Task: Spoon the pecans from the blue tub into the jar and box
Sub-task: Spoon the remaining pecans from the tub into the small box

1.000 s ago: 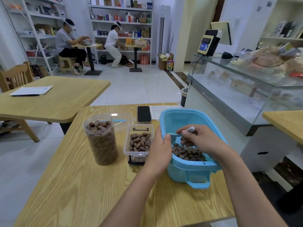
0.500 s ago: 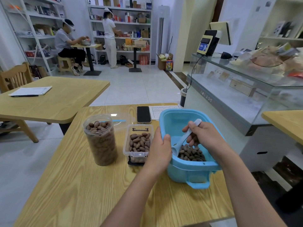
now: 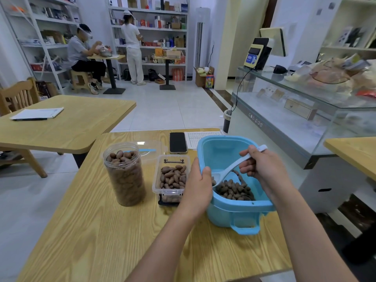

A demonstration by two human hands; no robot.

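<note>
Blue tub (image 3: 240, 216) is smooth matte plastic, a rounded-corner square with thick rim and a loop handle on the near side. It sits at the right edge of the wooden table (image 3: 85, 237), which has pale yellow laminate with visible grain.

Pecans (image 3: 236, 190) in the tub are brown, glossy, oval with pointed ends, in a shallow pile against the tub's near wall; the far part of the tub floor is bare.

Left hand (image 3: 198, 186) grips the tub's left rim, thumb curled over the edge to the inside, fingers out of sight outside the wall. Right hand (image 3: 262, 169) is over the tub, fingers and thumb pinching the handle of a white plastic spoon (image 3: 230, 169). Spoon slants down-left, bowl low at the left edge of the pile near the left thumb; cannot tell if it holds any nuts.

Jar (image 3: 124, 174) is a clear plastic cylinder, lid off, full of pecans to the top, well left of the tub. Box (image 3: 172, 178) is clear plastic, rectangular, shallow, heaped with pecans, between jar and tub, just beside the left hand. It rests on something dark underneath.

Black phone (image 3: 178, 142) lies flat, glossy, behind the box, left of the tub's far corner. Printed paper sheet (image 3: 194, 137) is behind the tub. Clear lid (image 3: 148, 148) is behind the jar.
</note>
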